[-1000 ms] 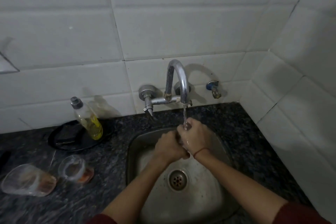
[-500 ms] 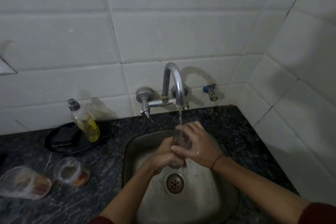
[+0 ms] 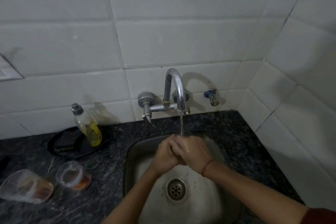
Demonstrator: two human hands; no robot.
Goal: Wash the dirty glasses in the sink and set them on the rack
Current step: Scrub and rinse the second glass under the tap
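Note:
Both my hands are pressed together over the steel sink, under the running tap. My right hand and my left hand wrap a clear glass. Only a bit of its rim shows above my fingers, where the water stream lands. Two dirty glasses with orange-brown residue stand apart on the dark counter to the left. The smaller one is nearer the sink, and the larger one is at the left edge. No rack is in view.
A dish-soap bottle with yellow liquid stands on a black plate beside a dark sponge, behind the dirty glasses. The drain lies below my hands. White tiled walls close off the back and the right side.
My hands have closed more tightly around the glass and shifted slightly under the stream, hiding more of it than half a second ago. The two glasses on the counter have not moved.

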